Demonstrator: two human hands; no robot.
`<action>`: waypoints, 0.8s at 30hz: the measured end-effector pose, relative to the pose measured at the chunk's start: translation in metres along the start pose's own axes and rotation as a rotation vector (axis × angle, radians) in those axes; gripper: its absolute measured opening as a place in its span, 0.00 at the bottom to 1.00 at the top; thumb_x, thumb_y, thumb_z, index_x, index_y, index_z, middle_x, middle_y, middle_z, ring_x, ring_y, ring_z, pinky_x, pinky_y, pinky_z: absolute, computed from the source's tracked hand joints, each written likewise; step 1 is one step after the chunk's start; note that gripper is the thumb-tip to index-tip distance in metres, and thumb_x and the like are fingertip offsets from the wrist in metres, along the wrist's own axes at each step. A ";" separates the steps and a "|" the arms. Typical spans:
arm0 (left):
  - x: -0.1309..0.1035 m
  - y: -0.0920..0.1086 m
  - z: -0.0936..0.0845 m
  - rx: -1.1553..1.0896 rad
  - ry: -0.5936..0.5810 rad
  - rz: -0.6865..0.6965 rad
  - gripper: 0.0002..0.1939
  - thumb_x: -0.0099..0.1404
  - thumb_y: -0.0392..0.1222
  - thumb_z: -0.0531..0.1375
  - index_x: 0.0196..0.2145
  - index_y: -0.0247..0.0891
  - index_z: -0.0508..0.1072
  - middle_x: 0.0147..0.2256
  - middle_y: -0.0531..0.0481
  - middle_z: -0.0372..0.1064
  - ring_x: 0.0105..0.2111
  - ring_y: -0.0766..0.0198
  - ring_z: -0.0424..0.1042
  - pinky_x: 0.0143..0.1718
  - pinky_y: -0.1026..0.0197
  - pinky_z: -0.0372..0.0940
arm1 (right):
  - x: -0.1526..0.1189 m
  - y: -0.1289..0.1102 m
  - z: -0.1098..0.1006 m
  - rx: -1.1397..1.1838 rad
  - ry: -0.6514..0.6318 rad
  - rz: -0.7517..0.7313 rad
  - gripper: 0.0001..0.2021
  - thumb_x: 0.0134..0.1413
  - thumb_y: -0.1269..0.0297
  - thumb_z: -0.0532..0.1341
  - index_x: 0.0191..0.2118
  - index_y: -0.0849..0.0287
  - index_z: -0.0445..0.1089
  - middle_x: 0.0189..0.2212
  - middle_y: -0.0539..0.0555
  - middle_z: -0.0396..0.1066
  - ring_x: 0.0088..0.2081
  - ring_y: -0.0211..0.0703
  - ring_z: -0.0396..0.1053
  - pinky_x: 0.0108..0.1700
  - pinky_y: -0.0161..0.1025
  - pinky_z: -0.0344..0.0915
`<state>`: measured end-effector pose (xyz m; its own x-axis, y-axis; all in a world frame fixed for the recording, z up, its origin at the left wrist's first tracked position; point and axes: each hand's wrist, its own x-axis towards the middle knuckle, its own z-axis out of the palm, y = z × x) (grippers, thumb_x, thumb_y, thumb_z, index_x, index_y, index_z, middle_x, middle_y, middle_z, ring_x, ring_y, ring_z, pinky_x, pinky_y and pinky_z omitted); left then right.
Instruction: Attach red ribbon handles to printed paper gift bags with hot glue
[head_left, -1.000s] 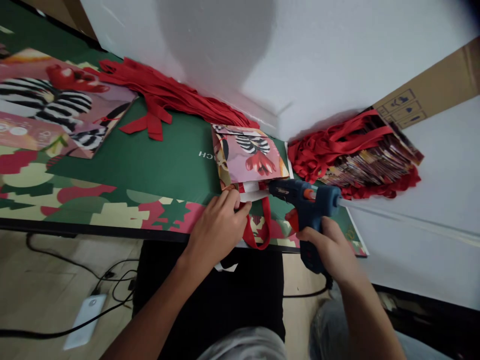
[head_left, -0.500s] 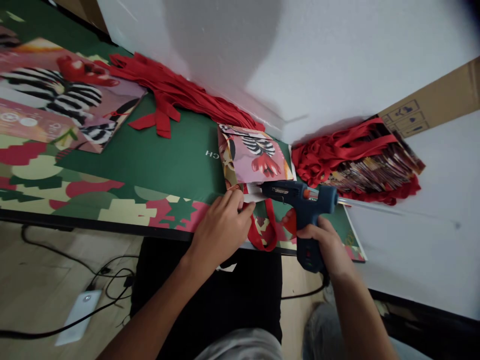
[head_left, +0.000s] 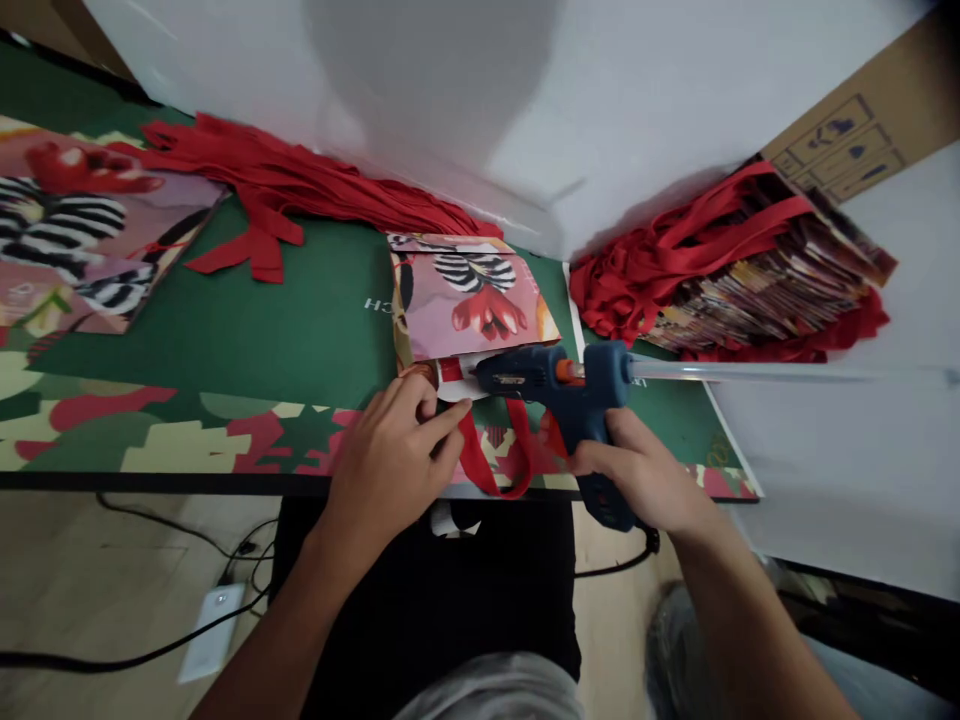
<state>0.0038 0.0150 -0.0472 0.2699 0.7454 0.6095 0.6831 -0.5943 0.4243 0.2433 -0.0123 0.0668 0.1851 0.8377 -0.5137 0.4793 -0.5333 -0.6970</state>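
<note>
A printed paper bag point(head_left: 480, 300) with zebra stripes and a red flower lies flat on the green board, its open edge toward me. My left hand point(head_left: 401, 440) grips that edge at its left corner, fingers bent and thumb stretched along the white inner flap point(head_left: 454, 390). In my right hand point(head_left: 645, 470) is a blue hot glue gun point(head_left: 577, 400), its nozzle at the flap beside a red ribbon end. A long clear glue stick point(head_left: 735, 372) sticks out of the gun's back. A red ribbon handle point(head_left: 491, 485) loops from the bag over the board's front edge.
A bundle of red ribbons point(head_left: 315, 185) lies along the white wall. To the right, a stack of finished-looking bags point(head_left: 765, 280) with red handles leans there. More printed bags point(head_left: 82, 230) lie at left. Black cables and a white power bank-like box point(head_left: 214, 630) are on the floor.
The glue gun's nozzle has shifted left along the flap, near the red ribbon end. My left thumb is stretched out more. The whole view has turned slightly right.
</note>
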 end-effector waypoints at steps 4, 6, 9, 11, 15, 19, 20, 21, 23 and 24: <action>0.001 -0.001 0.000 -0.001 0.028 0.023 0.15 0.74 0.30 0.59 0.48 0.35 0.86 0.34 0.48 0.60 0.37 0.58 0.66 0.40 0.54 0.68 | 0.003 -0.014 -0.010 -0.096 -0.082 -0.127 0.06 0.46 0.63 0.66 0.31 0.56 0.69 0.25 0.44 0.64 0.27 0.39 0.61 0.26 0.35 0.58; 0.002 -0.001 0.000 0.012 0.047 0.037 0.14 0.73 0.30 0.60 0.47 0.36 0.86 0.34 0.49 0.59 0.36 0.59 0.65 0.39 0.55 0.67 | 0.006 -0.017 -0.017 -0.124 -0.132 -0.170 0.05 0.47 0.64 0.65 0.31 0.56 0.69 0.25 0.44 0.65 0.27 0.39 0.61 0.27 0.35 0.58; 0.002 -0.002 0.000 0.010 0.047 0.057 0.13 0.73 0.30 0.61 0.48 0.36 0.86 0.35 0.49 0.60 0.36 0.59 0.66 0.40 0.55 0.68 | 0.014 -0.012 -0.025 -0.039 -0.235 -0.140 0.06 0.47 0.65 0.65 0.34 0.57 0.73 0.26 0.45 0.68 0.27 0.40 0.63 0.27 0.36 0.57; 0.002 -0.003 -0.001 -0.001 0.042 0.067 0.13 0.73 0.29 0.61 0.48 0.35 0.85 0.35 0.49 0.60 0.37 0.59 0.66 0.41 0.54 0.68 | 0.020 -0.002 -0.023 0.132 -0.279 -0.126 0.10 0.46 0.65 0.66 0.37 0.58 0.76 0.29 0.47 0.73 0.29 0.41 0.66 0.29 0.35 0.60; 0.003 -0.002 -0.003 -0.001 0.035 0.062 0.14 0.72 0.28 0.60 0.48 0.37 0.84 0.36 0.50 0.60 0.37 0.61 0.65 0.42 0.56 0.68 | 0.029 0.024 -0.004 0.508 -0.344 -0.183 0.15 0.45 0.69 0.66 0.42 0.59 0.79 0.37 0.51 0.78 0.39 0.44 0.71 0.41 0.35 0.66; 0.005 0.000 -0.006 0.009 0.013 0.067 0.14 0.71 0.27 0.61 0.48 0.38 0.83 0.35 0.52 0.58 0.34 0.65 0.65 0.38 0.61 0.67 | 0.034 0.033 0.012 0.636 -0.389 -0.136 0.13 0.43 0.70 0.67 0.39 0.57 0.79 0.33 0.49 0.77 0.37 0.43 0.72 0.39 0.33 0.67; 0.005 0.000 -0.007 0.007 0.007 0.070 0.15 0.71 0.26 0.61 0.49 0.38 0.83 0.35 0.52 0.58 0.34 0.65 0.65 0.38 0.61 0.67 | 0.035 0.032 0.014 0.643 -0.397 -0.115 0.11 0.43 0.70 0.67 0.37 0.57 0.78 0.29 0.47 0.75 0.35 0.42 0.71 0.37 0.33 0.66; 0.006 0.001 -0.007 0.004 0.004 0.070 0.15 0.71 0.26 0.61 0.49 0.38 0.83 0.35 0.52 0.57 0.34 0.65 0.65 0.38 0.61 0.67 | 0.036 0.031 0.015 0.643 -0.404 -0.095 0.10 0.42 0.71 0.67 0.35 0.56 0.76 0.26 0.45 0.72 0.33 0.42 0.71 0.36 0.33 0.66; 0.006 0.001 -0.007 -0.001 0.000 0.074 0.15 0.72 0.26 0.61 0.50 0.38 0.82 0.35 0.53 0.57 0.34 0.66 0.64 0.39 0.62 0.67 | 0.038 0.028 0.015 0.638 -0.400 -0.064 0.08 0.41 0.71 0.68 0.32 0.55 0.74 0.23 0.44 0.69 0.31 0.42 0.70 0.34 0.33 0.65; 0.006 0.002 -0.007 0.000 -0.003 0.073 0.15 0.72 0.26 0.61 0.51 0.38 0.82 0.36 0.53 0.57 0.34 0.66 0.64 0.39 0.62 0.67 | 0.038 0.027 0.015 0.642 -0.391 -0.056 0.09 0.40 0.71 0.68 0.31 0.56 0.73 0.23 0.45 0.71 0.31 0.42 0.71 0.33 0.33 0.66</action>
<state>0.0017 0.0163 -0.0377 0.3209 0.7012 0.6367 0.6613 -0.6471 0.3794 0.2504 0.0037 0.0209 -0.2007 0.8268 -0.5254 -0.1371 -0.5547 -0.8206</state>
